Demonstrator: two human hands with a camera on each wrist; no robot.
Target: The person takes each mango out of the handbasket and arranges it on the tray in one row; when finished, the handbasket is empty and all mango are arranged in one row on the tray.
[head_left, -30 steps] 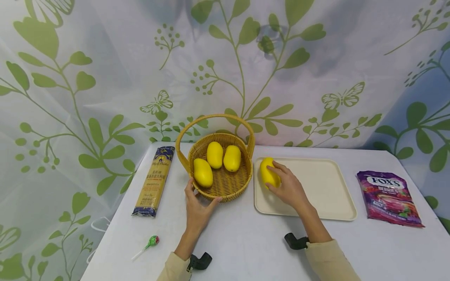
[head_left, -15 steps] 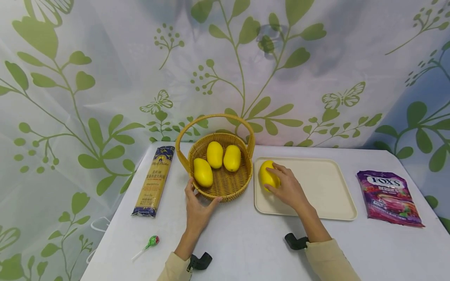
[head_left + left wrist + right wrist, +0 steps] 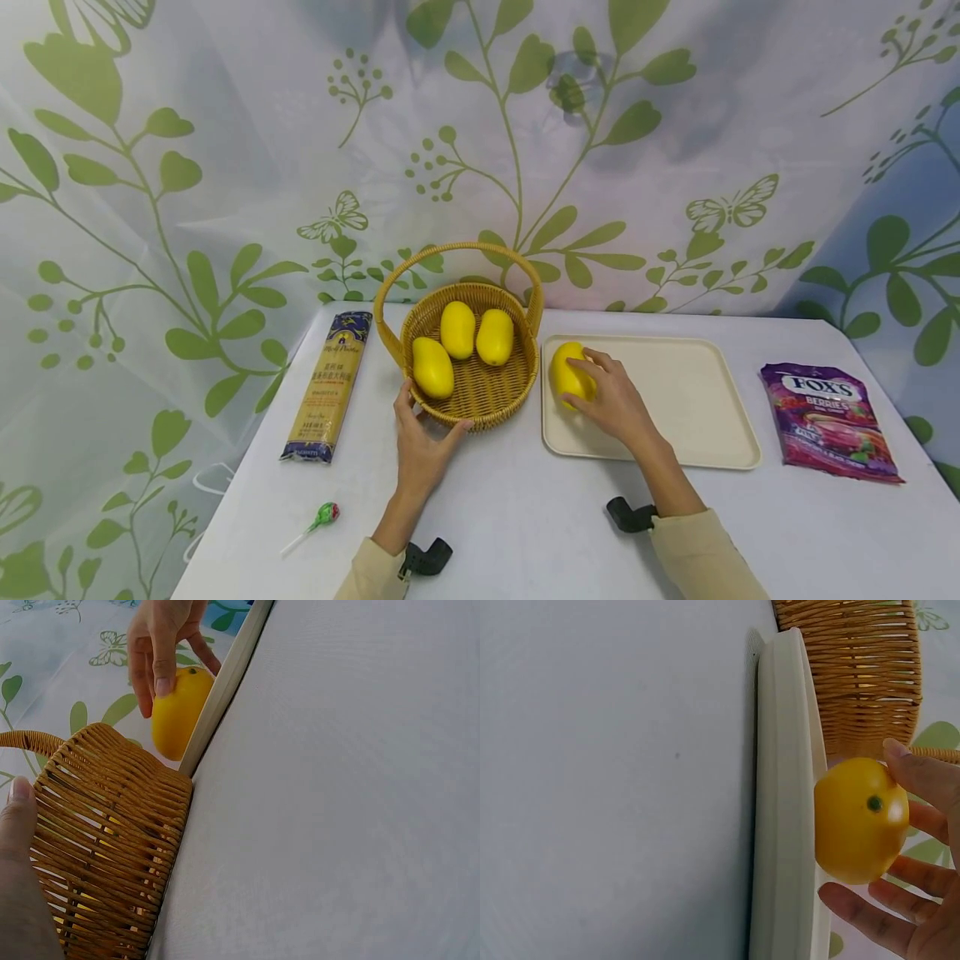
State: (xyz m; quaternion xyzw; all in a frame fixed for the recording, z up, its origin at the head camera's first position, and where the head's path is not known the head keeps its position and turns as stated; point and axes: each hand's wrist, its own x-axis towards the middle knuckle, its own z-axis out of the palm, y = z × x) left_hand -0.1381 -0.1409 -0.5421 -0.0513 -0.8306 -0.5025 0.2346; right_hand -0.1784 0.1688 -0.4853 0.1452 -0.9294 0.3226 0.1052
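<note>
A wicker basket (image 3: 491, 392) with a tall arched handle holds three yellow mangoes, one of them a mango (image 3: 433, 368) near its left wall. My left hand (image 3: 422, 450) holds the basket's near side, thumb and fingers spread around the outer wall; in the left wrist view the thumb (image 3: 16, 817) lies near the rim. Another mango (image 3: 572, 377) lies at the left end of a cream tray (image 3: 667, 400). My right hand (image 3: 615, 400) grips that mango; in the right wrist view the thumb touches one side and fingers the other, with one finger (image 3: 862, 915) apart from it.
A spaghetti packet (image 3: 330, 387) lies left of the basket, with a lollipop (image 3: 322, 517) nearer the front. On the right, beyond the tray, is a purple candy bag (image 3: 828, 421). A leaf-patterned curtain (image 3: 480, 150) hangs behind the white table (image 3: 517, 525).
The mango under my right hand has shifted slightly toward the left and front of the tray. My left hand and the basket stay in place.
</note>
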